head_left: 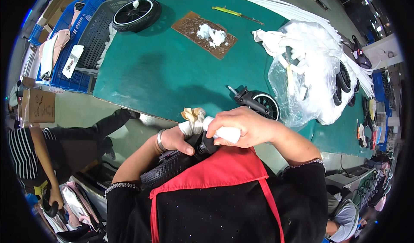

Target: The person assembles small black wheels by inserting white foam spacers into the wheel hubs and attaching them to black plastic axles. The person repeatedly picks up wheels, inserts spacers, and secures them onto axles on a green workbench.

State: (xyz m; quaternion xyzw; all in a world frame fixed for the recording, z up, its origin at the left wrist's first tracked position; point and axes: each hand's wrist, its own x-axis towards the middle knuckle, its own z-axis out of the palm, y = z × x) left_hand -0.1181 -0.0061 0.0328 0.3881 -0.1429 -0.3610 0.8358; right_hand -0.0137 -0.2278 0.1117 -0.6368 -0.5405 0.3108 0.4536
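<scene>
Clear bag (281, 80), right: white pieces (308, 46)
Wheel (135, 17), upper left: one
Right hand (243, 124): fingers curled around one white object (230, 135), centre
Left hand (174, 139): beside one black-tyred wheel (166, 169), lower centre; can't tell finger grip

Slanted, partly hidden black treaded wheel (166, 172) near a crumpled off-white cloth (193, 124) and smooth white object (229, 134)

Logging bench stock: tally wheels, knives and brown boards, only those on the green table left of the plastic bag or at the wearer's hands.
Wheels: 3 (loose wheel, fork wheel, wheel by the left hand)
Knife: 1
Brown board: 1
Total: 5
</scene>
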